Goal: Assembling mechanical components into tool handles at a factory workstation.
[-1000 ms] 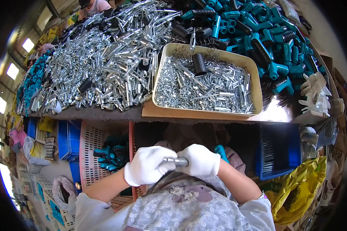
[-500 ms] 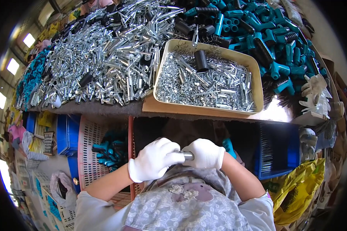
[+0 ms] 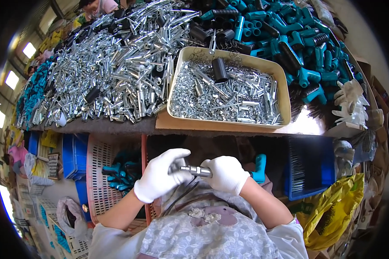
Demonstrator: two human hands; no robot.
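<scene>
My right hand [image 3: 225, 175], in a white glove, is closed around a silver metal shaft with a stepped collar [image 3: 196, 171], which lies sideways and points left. Behind that wrist shows a teal pistol-shaped plastic handle [image 3: 259, 168]; whether it joins the shaft is hidden. My left hand [image 3: 162, 175], also gloved in white, is at the shaft's thin left end. Its fingers are parted and partly blurred, with the thumb beside the tip. Ahead on the bench edge stands a cream tray [image 3: 222, 124] of small metal parts, springs and a black sleeve [image 3: 219, 70].
Loose silver metal parts [image 3: 112, 69] are heaped at the far left, teal handles [image 3: 307, 43] at the far right. Below the bench are a pink basket [image 3: 100, 181] with teal pieces, a blue bin [image 3: 312, 168] and a yellow bag [image 3: 333, 216]. Another person [image 3: 103, 6] is at the back.
My left hand has loosened from the shaft and shifted left, baring more of the metal. The right hand keeps its hold, and more of the teal handle shows.
</scene>
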